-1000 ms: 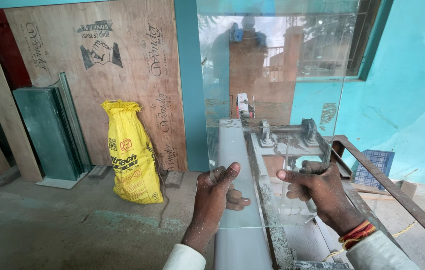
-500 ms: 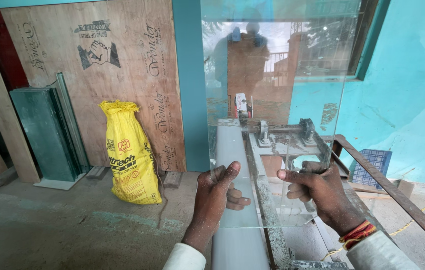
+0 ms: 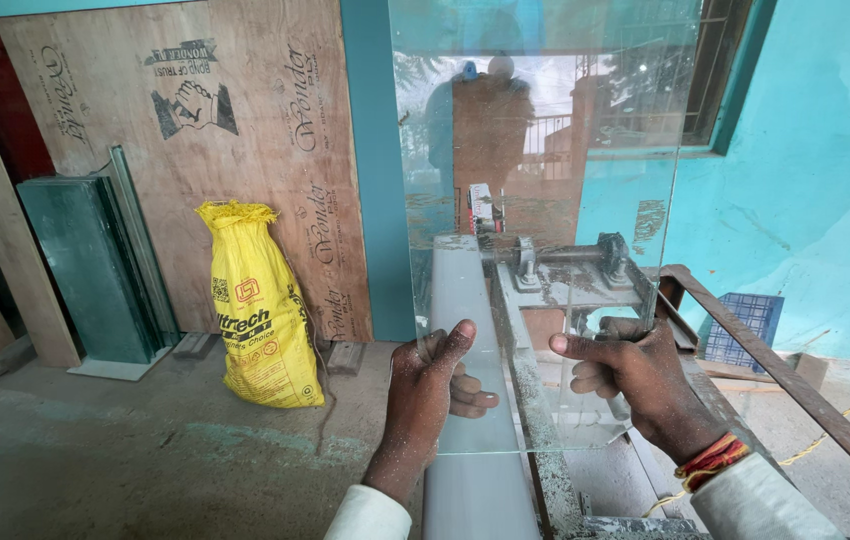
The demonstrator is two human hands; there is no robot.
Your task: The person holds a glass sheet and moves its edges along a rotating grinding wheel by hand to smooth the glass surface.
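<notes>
Nearest the camera, both hands are pinching a clear glass sheet (image 3: 545, 200) upright: left hand (image 3: 435, 385) gripping its left edge, thumb up the front face; right hand (image 3: 635, 375) clamping the right edge, thumb in front, fingers behind. Vs. a second ago, grip & pose are staying almost the same; sheet is barely shifting, i.e. being held steady. Below, a dusty worktop (image 3: 545, 440) w/ metal fittings. Farther off: yellow sack (image 3: 257, 305), stacked glass panes (image 3: 95, 270), plywood board (image 3: 195, 130).
</notes>
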